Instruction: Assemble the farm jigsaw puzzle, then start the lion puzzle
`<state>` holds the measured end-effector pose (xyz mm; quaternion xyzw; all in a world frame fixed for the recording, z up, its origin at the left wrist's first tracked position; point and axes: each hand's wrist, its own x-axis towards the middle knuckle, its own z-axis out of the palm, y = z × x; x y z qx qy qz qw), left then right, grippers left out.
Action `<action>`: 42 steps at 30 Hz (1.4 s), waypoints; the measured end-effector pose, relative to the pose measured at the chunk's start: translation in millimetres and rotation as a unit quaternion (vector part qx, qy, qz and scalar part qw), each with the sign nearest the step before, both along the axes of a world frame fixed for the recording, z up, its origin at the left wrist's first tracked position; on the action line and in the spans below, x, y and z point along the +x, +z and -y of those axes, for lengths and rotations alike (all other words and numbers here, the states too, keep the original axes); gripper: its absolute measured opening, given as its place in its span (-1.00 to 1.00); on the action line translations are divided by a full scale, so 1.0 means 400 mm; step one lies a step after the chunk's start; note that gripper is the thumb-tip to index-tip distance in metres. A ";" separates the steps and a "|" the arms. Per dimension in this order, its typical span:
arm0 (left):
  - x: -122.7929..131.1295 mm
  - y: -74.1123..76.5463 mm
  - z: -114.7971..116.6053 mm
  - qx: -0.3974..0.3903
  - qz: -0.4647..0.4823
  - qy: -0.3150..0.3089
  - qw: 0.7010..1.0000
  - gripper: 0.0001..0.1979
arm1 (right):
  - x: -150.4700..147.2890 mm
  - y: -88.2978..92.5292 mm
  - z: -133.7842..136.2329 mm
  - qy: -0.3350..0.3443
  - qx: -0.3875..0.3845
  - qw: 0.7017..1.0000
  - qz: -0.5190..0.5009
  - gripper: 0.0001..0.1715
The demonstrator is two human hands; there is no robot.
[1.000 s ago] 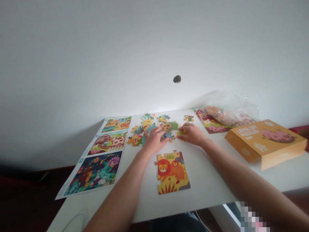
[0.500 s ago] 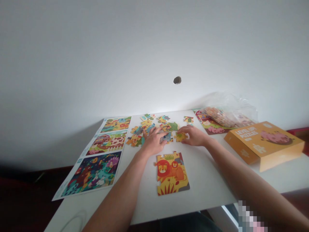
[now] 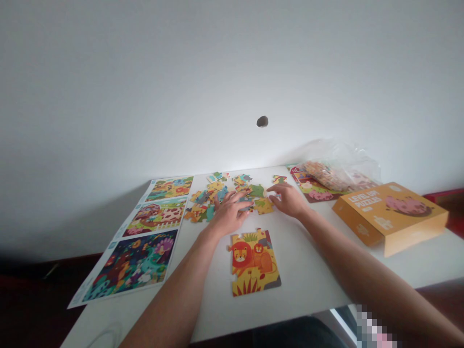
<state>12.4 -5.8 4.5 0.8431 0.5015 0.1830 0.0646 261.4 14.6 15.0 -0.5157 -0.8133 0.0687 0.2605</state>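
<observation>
My left hand point(image 3: 232, 212) lies over the heap of loose jigsaw pieces point(image 3: 199, 211), its fingers spread and partly covering them. My right hand point(image 3: 289, 200) hovers at the right side of the heap with thumb and forefinger apart. Just left of its fingertips is a yellow jigsaw piece point(image 3: 264, 207) lying on the table; a green-topped piece point(image 3: 256, 190) is behind it. Closer to me, several joined pieces form a lion picture point(image 3: 253, 263), with knobs and notches along its left and top edges.
On the left lies a sheet with three printed pictures point(image 3: 145, 251). An orange puzzle box point(image 3: 391, 212) stands at the right. Behind it, a clear bag of pieces point(image 3: 326, 174) rests on a farm picture point(image 3: 319, 195). A white wall point(image 3: 181, 96) rises behind the white table point(image 3: 304, 275).
My right thumb and fingers have come off the yellow piece, which now lies free beside them. My left hand stays over the heap. The whole view has shifted slightly.
</observation>
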 end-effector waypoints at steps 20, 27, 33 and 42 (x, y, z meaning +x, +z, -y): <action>0.012 0.005 0.009 -0.017 -0.004 -0.015 1.000 -0.66 | 0.037 -0.030 -0.060 -0.210 -0.046 0.972 0.099 -0.60; 0.030 0.012 0.027 -0.023 -0.005 -0.109 0.994 -0.65 | 0.031 -0.039 -0.063 -0.229 -0.058 0.967 0.098 -0.61; 0.026 0.007 0.015 -0.019 -0.012 -0.051 0.998 -0.67 | 0.037 -0.024 -0.066 -0.269 -0.066 0.960 0.053 -0.56; 0.009 -0.003 0.012 -0.008 0.004 0.308 0.951 -0.43 | 0.039 0.002 -0.035 -0.187 -0.119 0.972 0.079 -0.71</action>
